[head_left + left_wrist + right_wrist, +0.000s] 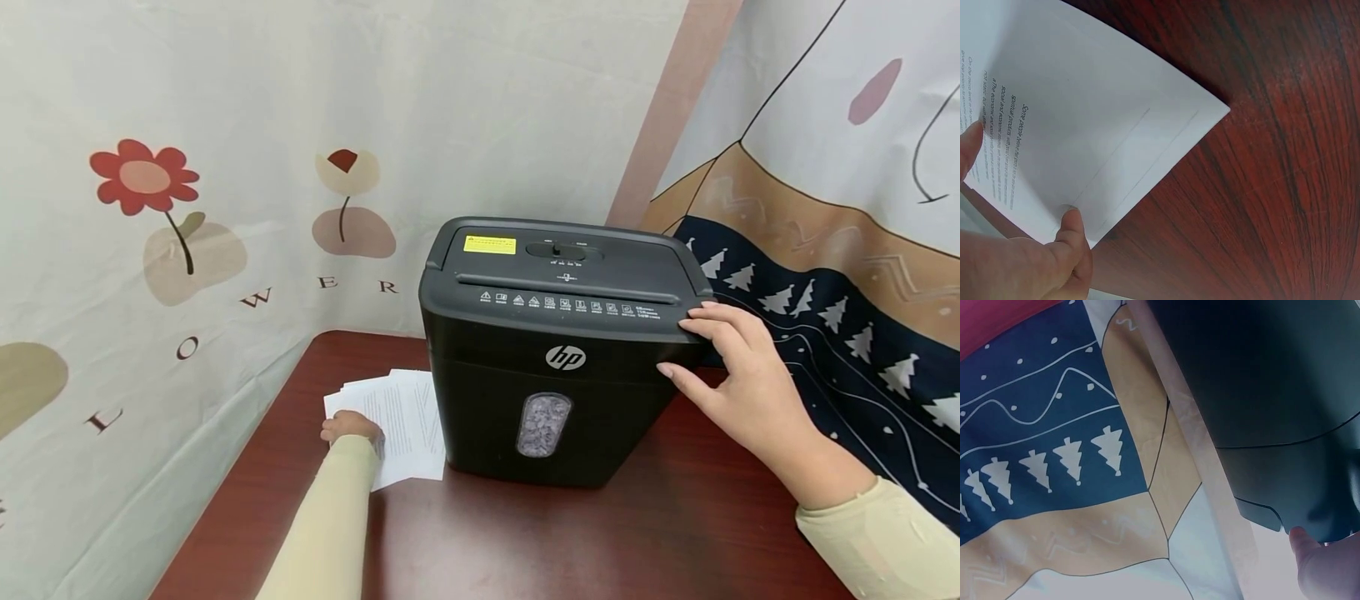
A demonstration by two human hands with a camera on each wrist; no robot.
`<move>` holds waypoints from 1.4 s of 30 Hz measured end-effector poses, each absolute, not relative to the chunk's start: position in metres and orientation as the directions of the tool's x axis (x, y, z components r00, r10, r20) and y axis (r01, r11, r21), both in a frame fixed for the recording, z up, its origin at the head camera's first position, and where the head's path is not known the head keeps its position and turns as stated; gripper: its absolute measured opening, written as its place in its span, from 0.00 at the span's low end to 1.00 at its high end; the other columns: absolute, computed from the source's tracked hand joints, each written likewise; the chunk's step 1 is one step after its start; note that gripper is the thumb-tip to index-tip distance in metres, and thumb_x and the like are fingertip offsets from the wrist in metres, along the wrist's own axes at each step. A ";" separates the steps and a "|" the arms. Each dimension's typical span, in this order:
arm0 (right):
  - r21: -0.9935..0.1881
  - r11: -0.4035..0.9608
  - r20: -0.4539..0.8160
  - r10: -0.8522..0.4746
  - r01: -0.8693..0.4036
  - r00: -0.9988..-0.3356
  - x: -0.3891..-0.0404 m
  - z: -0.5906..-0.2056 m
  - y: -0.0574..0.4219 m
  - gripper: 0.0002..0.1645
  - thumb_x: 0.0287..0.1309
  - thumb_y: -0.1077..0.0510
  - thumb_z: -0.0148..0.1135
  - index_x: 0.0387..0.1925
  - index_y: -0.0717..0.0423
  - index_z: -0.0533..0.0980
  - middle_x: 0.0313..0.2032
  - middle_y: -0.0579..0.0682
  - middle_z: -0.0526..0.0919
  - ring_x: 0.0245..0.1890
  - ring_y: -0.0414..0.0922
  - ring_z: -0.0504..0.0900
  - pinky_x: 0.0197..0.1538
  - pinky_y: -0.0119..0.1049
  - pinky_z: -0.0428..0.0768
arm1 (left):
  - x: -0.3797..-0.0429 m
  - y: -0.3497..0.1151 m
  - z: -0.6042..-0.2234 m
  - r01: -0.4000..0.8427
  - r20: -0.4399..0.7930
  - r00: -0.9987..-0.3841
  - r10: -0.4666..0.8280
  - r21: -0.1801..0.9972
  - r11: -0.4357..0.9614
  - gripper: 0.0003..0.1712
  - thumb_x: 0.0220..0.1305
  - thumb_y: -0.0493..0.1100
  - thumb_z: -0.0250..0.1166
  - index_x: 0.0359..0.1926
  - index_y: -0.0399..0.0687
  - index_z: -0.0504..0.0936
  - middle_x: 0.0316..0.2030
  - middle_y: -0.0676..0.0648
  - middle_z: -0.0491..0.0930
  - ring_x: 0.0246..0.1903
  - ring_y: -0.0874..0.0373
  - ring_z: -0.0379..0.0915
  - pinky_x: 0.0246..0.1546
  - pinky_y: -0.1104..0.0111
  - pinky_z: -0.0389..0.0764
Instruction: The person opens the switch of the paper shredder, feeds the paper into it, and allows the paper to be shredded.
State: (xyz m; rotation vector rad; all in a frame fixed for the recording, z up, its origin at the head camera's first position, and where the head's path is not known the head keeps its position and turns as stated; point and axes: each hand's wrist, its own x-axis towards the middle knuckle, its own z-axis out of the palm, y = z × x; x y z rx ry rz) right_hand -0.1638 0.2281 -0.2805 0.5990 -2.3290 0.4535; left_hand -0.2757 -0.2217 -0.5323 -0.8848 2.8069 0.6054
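Note:
A black paper shredder (480, 392) with an hp logo, a slot across its lid and a small window showing paper shreds stands upright on the table. Left of it lies a loose stack of printed paper sheets (408, 417). My left hand (351, 427) pinches the paper at its left edge; in the left wrist view the thumb (1072, 228) presses near a paper corner, with another fingertip farther along the sheet. My right hand (742, 383) rests on the shredder's right front corner, fingers on the lid's rim and thumb at the front face.
A reddish-brown wooden table (510, 542) carries everything. Behind and to the left hangs a white curtain (247, 108) with printed flowers. On the right, cloth with a dark blue, tree-patterned band (817, 333) comes close to the shredder.

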 end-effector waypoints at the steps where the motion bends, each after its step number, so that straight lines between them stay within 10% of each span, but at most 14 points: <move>1: -0.156 0.835 0.688 -0.292 -0.527 -0.665 -0.164 -0.280 0.228 0.34 0.30 0.62 0.75 0.45 0.62 0.73 0.51 0.58 0.71 0.56 0.54 0.64 0.59 0.21 0.56 | -0.276 -0.221 -0.532 -0.581 -0.249 -0.814 -0.525 0.330 0.744 0.39 0.40 0.42 0.63 0.46 0.13 0.61 0.39 0.23 0.65 0.44 0.37 0.60 0.41 0.54 0.62; 11: -0.167 0.821 0.694 -0.295 -0.545 -0.657 -0.165 -0.281 0.229 0.29 0.41 0.53 0.70 0.45 0.62 0.73 0.51 0.58 0.71 0.56 0.53 0.64 0.59 0.22 0.56 | -0.276 -0.216 -0.528 -0.676 -0.308 -0.734 -0.605 0.419 0.606 0.41 0.36 0.39 0.68 0.49 0.17 0.61 0.41 0.25 0.62 0.46 0.37 0.58 0.41 0.52 0.68; 42: -0.182 0.835 0.680 -0.275 -0.520 -0.680 -0.163 -0.280 0.226 0.34 0.28 0.63 0.75 0.45 0.63 0.73 0.51 0.58 0.71 0.56 0.54 0.63 0.59 0.23 0.57 | -0.281 -0.214 -0.528 -0.678 -0.311 -0.735 -0.603 0.362 0.640 0.39 0.41 0.41 0.64 0.49 0.15 0.59 0.42 0.23 0.63 0.46 0.36 0.58 0.43 0.53 0.66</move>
